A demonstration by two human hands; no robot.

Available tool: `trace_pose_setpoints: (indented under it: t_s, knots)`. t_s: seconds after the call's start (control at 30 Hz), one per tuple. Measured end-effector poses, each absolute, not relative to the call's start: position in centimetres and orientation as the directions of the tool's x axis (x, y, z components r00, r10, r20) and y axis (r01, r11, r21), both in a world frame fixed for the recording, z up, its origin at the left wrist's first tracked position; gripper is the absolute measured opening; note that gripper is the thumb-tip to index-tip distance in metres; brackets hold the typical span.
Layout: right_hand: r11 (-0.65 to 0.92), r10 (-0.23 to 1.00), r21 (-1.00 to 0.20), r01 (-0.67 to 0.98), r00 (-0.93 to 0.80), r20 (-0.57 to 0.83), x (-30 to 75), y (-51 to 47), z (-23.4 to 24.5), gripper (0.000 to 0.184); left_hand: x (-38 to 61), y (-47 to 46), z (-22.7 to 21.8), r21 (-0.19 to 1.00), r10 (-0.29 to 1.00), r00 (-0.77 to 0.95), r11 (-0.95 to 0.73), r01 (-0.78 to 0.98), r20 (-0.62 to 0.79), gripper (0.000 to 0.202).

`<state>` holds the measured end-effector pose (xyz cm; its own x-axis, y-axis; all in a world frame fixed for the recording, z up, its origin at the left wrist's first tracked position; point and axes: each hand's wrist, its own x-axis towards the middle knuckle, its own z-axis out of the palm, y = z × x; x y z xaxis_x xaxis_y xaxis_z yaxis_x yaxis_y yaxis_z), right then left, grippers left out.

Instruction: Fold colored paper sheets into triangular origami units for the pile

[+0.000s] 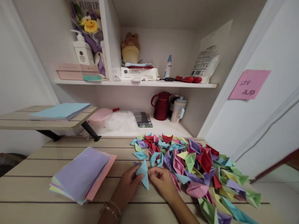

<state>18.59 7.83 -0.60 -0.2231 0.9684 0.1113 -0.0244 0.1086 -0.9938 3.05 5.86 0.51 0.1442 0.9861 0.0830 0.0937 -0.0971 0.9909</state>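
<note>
A light blue piece of folded paper (144,175), shaped like a pointed diamond, stands between my hands above the table. My left hand (128,183) pinches its left side between thumb and fingers. On the other side, my right hand (162,182) is closed, its thumb and fingertips together at the paper's right edge. Just right of my hands spreads a large heap of folded paper boats (190,161) in red, pink, purple, blue, green and yellow. A stack of coloured paper sheets (81,174), purple on top, lies to the left of my left hand.
A small raised shelf (14,119) at the left carries more sheets, with blue paper (61,110) on top. Behind the slatted table (23,189) stand a red jug (161,107), a pale cup (178,110) and a pink container (100,116). A pink note (249,84) hangs at the right.
</note>
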Motion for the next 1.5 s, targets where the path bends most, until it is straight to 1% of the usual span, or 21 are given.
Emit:
trace_pose_setpoints:
  t_s: [0.1,0.2,0.3,0.4,0.47,0.57,0.67,0.8,0.87,0.97,1.1,1.33,1.5]
  knots:
    - [0.121,0.969,-0.992,-0.038,-0.210,0.126,18.57,7.80,-0.63,0.020,2.98,6.04,0.26,0.996,0.988,0.126,-0.090,-0.006,0.090,0.037]
    - [0.100,0.961,-0.991,-0.089,-0.251,0.119,18.62,7.82,-0.45,0.023,2.87,6.15,0.19,0.994,0.992,0.096,-0.080,-0.075,0.087,0.032]
    - [0.087,0.959,-0.992,-0.096,-0.260,0.110,18.71,7.83,-0.28,0.020,2.77,6.17,0.21,0.993,0.989,0.103,-0.095,-0.070,0.102,0.022]
    - [0.069,0.960,-0.993,-0.095,-0.264,0.092,18.79,7.83,-0.24,0.015,2.75,6.14,0.16,0.994,0.986,0.134,-0.093,-0.051,0.099,0.021]
    - [0.064,0.949,-0.993,-0.098,-0.301,0.091,18.83,7.84,-0.23,0.014,2.78,6.09,0.10,0.995,0.985,0.142,-0.087,-0.055,0.094,0.022]
    - [0.071,0.939,-0.993,-0.090,-0.331,0.097,18.83,7.86,-0.21,0.012,2.86,5.99,0.06,0.993,0.985,0.129,-0.102,-0.067,0.110,0.017]
    - [0.069,0.953,-0.995,-0.078,-0.291,0.089,18.73,7.89,-0.28,0.012,2.95,5.87,0.24,0.989,0.984,0.095,-0.147,-0.016,0.148,0.011]
    - [0.052,0.964,-0.996,-0.072,-0.255,0.069,18.63,7.96,-0.59,0.017,3.10,5.69,0.69,0.961,0.972,0.103,-0.226,0.161,0.212,0.009]
    - [0.080,0.968,-0.996,-0.028,-0.235,0.085,18.67,7.98,-0.70,0.015,3.22,5.62,0.79,0.948,0.967,0.115,-0.245,0.204,0.226,0.008]
    - [0.149,0.965,-0.987,0.051,-0.224,0.135,18.76,7.90,-0.66,0.011,3.39,5.58,0.70,0.948,0.970,0.112,-0.235,0.216,0.215,0.012]
    - [0.198,0.955,-0.976,0.091,-0.243,0.172,18.69,7.67,-0.52,0.011,3.45,5.65,0.52,0.942,0.972,0.086,-0.235,0.238,0.221,0.011]
    - [0.225,0.955,-0.966,0.125,-0.227,0.193,18.43,7.44,-0.46,0.012,3.32,5.65,0.53,0.945,0.968,0.125,-0.240,0.220,0.217,0.007]
    - [0.206,0.954,-0.973,0.101,-0.244,0.176,18.56,7.48,-0.45,0.015,3.31,5.69,0.49,0.955,0.975,0.103,-0.213,0.206,0.196,0.007]
